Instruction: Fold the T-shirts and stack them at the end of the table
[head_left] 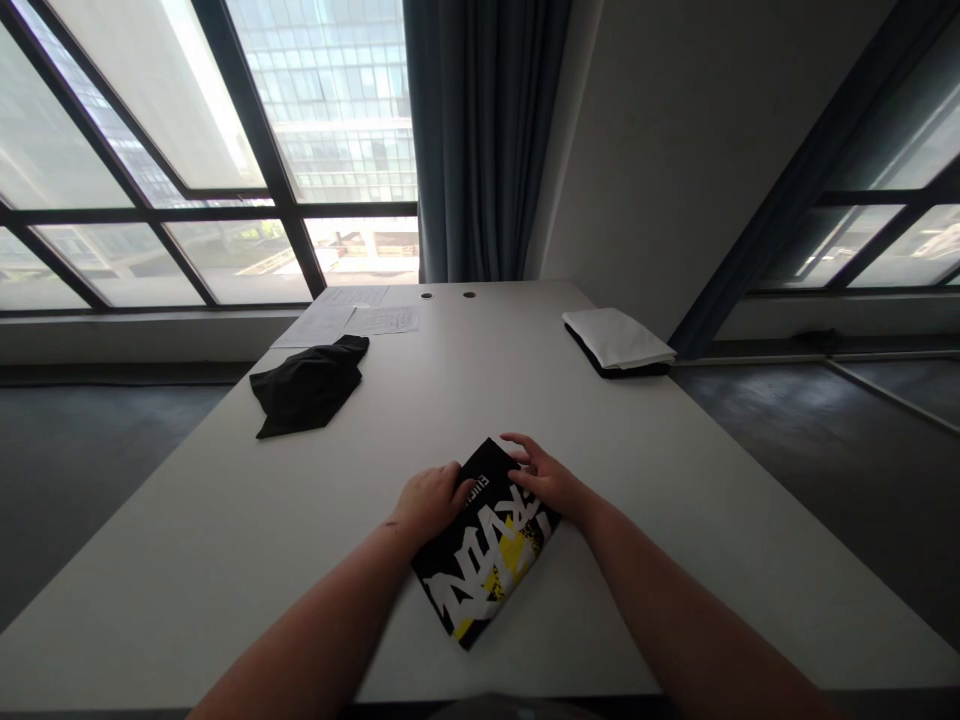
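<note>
A folded black T-shirt [487,550] with white lettering and yellow patches lies slantwise near the table's front edge. My left hand [433,503] grips its upper left edge, thumb on top and the other fingers mostly hidden. At its right edge is my right hand [551,482], with the thumb over the print, the index finger stretched past the far corner and the remaining fingers partly out of sight. Both hands touch the cloth.
On the white table [450,390], a crumpled black cloth [311,385] lies at left. Behind it are paper sheets [349,320]. A folded white cloth [619,337] rests on something black at the right edge. A blue curtain [484,140] hangs beyond.
</note>
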